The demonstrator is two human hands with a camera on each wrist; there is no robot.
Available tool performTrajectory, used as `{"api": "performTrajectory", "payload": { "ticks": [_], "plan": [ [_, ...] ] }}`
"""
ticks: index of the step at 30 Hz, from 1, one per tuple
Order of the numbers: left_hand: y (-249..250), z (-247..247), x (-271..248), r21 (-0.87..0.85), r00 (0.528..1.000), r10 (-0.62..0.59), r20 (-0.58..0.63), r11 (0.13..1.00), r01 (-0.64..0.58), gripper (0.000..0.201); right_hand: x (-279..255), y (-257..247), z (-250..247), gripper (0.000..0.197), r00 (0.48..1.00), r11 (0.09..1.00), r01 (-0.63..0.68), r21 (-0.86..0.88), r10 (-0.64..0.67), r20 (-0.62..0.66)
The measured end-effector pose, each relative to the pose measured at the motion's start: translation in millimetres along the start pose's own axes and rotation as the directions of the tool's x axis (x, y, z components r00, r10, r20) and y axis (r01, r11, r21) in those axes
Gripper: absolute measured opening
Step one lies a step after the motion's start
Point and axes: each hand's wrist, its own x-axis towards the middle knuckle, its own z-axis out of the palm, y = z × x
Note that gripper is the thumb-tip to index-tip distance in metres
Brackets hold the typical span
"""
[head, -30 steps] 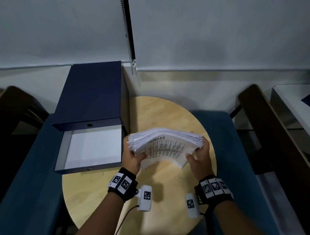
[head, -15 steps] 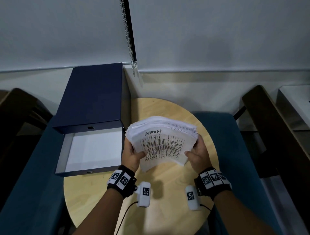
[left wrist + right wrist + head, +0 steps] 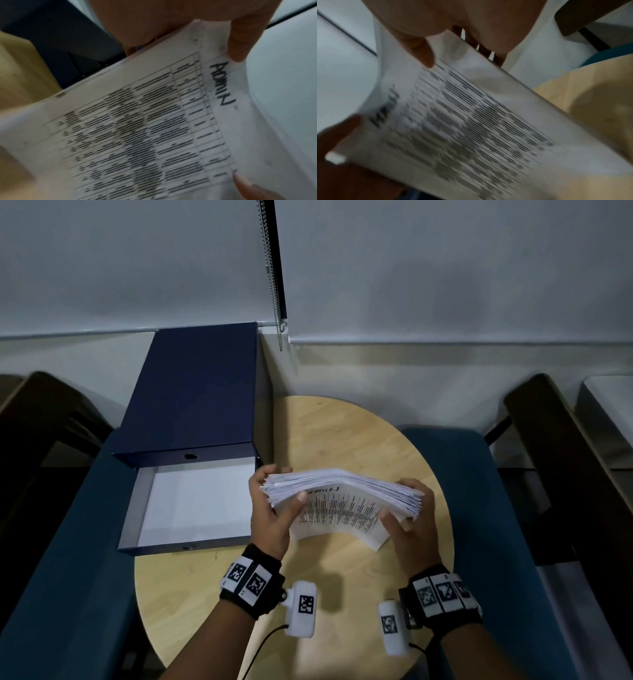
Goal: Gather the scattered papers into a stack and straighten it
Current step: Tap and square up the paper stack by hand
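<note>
A thick stack of white papers (image 3: 339, 501) stands on edge on the round wooden table (image 3: 342, 440), its upper part tipped towards me. The front sheet is a printed table with "ADMIN" handwritten on it (image 3: 221, 83). My left hand (image 3: 270, 508) grips the stack's left end, thumb on the front sheet. My right hand (image 3: 407, 525) grips the right end, thumb in front, fingers behind. In both wrist views the printed sheet (image 3: 471, 121) fills the frame, blurred, with each thumb pressed on it.
An open dark blue file box (image 3: 195, 419) with a white inside sits at the table's left, lid raised against the wall. Blue chairs (image 3: 479, 491) flank the table. A blind chain (image 3: 274, 275) hangs at the back. A dark wooden armrest (image 3: 561, 460) is at right.
The stack was lifted and tilted up so its front sheet faced me, then came back down towards the table with its top edge tipped my way. Both hands kept their grip.
</note>
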Motion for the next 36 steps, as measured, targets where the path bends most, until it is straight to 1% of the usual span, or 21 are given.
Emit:
{"api": "performTrajectory", "payload": {
  "ticks": [2, 4, 7, 10, 12, 16, 20, 23, 27, 29, 31, 33, 36],
  "plan": [
    [13, 3, 3, -0.034, 0.998, 0.057, -0.006, 0.998, -0.057, 0.06, 2, -12, -2, 0.062, 0.994, 0.991, 0.105, 0.077, -0.106, 0.0],
    [22, 6, 7, -0.051, 0.995, 0.09, -0.041, 0.995, -0.092, 0.057, 5, -24, 2, 0.064, 0.989, 0.983, 0.145, 0.114, -0.147, 0.01],
    [26, 11, 9, -0.035, 0.993, 0.079, -0.093, 0.996, -0.082, 0.046, 7, -38, 10, 0.057, 0.994, 0.986, 0.11, 0.128, -0.109, -0.011],
    [25, 13, 10, 0.008, 0.99, 0.076, -0.12, 0.997, -0.076, 0.031, 7, -43, 15, 0.036, 0.994, 0.997, 0.065, 0.051, -0.061, -0.086],
    [24, 13, 10, 0.013, 0.989, 0.077, -0.124, 0.997, -0.076, 0.029, 10, -45, 17, 0.028, 0.989, 0.998, 0.051, 0.027, -0.046, -0.14],
    [24, 12, 11, 0.013, 0.988, 0.069, -0.138, 0.998, -0.068, 0.023, 16, -44, 18, 0.015, 0.977, 0.998, -0.009, 0.068, 0.023, -0.213],
    [24, 11, 11, -0.01, 0.988, 0.058, -0.147, 0.998, -0.06, 0.028, 17, -45, 18, 0.019, 0.974, 0.998, -0.015, 0.068, 0.03, -0.225],
    [23, 11, 11, -0.015, 0.991, 0.044, -0.128, 0.999, -0.046, 0.03, 18, -46, 18, 0.018, 0.974, 0.998, -0.015, 0.067, 0.03, -0.225],
    [25, 11, 13, -0.081, 0.992, 0.023, -0.121, 0.996, -0.033, 0.037, 17, -49, 18, 0.02, 0.976, 0.993, -0.048, 0.103, 0.069, -0.209],
    [27, 12, 12, -0.051, 0.992, 0.034, -0.123, 0.998, -0.041, 0.038, 17, -50, 18, 0.021, 0.977, 0.994, -0.05, 0.099, 0.069, -0.2],
    [25, 11, 12, -0.017, 0.993, 0.031, -0.114, 0.999, -0.034, 0.032, 17, -49, 19, 0.02, 0.976, 0.995, -0.054, 0.079, 0.069, -0.207],
    [25, 10, 11, -0.025, 0.993, 0.028, -0.115, 0.999, -0.031, 0.029, 17, -51, 19, 0.022, 0.975, 0.995, -0.056, 0.081, 0.072, -0.212],
    [28, 12, 10, 0.011, 0.989, 0.07, -0.13, 0.998, -0.069, 0.036, 17, -53, 18, 0.021, 0.974, 0.995, -0.068, 0.071, 0.082, -0.211]
  ]
}}
